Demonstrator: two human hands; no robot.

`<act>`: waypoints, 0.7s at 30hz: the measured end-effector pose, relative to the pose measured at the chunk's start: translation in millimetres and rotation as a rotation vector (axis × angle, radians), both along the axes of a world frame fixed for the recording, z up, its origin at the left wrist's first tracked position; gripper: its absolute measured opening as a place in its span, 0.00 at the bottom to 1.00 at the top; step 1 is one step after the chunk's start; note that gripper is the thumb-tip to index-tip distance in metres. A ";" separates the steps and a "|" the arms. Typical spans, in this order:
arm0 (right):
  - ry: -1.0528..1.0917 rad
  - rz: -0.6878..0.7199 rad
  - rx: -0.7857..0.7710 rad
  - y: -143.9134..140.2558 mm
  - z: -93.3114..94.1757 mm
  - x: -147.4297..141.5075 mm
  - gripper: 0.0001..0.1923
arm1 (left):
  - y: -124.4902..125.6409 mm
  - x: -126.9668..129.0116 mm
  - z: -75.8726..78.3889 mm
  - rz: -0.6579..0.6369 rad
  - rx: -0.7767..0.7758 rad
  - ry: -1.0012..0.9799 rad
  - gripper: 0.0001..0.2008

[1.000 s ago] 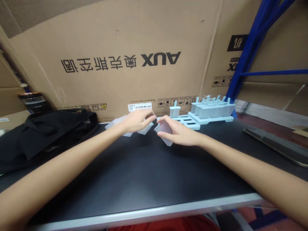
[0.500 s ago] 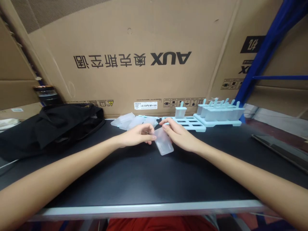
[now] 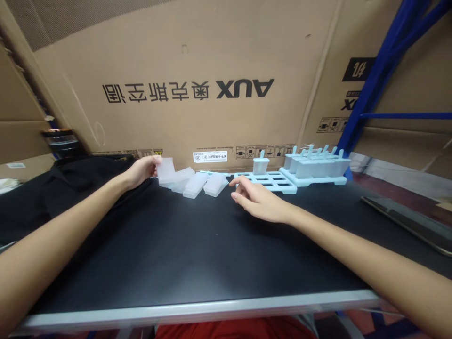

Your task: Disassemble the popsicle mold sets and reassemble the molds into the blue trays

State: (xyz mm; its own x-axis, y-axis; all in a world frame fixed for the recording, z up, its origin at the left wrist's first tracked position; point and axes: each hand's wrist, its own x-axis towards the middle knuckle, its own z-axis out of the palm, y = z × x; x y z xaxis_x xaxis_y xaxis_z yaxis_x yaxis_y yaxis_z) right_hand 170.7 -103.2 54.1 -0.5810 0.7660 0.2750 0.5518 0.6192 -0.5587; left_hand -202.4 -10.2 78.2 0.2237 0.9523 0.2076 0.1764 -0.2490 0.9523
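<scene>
My left hand (image 3: 143, 170) is at the left end of a pile of translucent popsicle moulds, its fingers closed on the edge of one popsicle mould (image 3: 165, 172). Beside that one lie several more moulds (image 3: 195, 185), some overlapping, on the black tabletop. Over the middle of the table, my right hand (image 3: 256, 200) is empty, with thumb and forefinger apart. Just behind it sits a light blue mould frame (image 3: 278, 181) with rectangular slots. One mould with a blue stick (image 3: 260, 165) stands upright in that frame.
On the right, a second blue frame (image 3: 319, 181) holds several moulds with sticks. A dark phone-like slab (image 3: 406, 226) lies at the right edge. Black cloth (image 3: 88, 188) covers the left side. A large cardboard box (image 3: 176, 47) stands behind the table, a blue metal post (image 3: 374, 70) at right.
My left hand has moved left to the pile, holding a mould. The mould that was between my hands is no longer there. My right hand stays near the middle, now empty.
</scene>
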 end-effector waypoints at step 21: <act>-0.003 -0.382 0.250 41.6 6.5 46.2 0.08 | -1.3 -40.5 0.7 -0.227 -0.380 0.804 0.17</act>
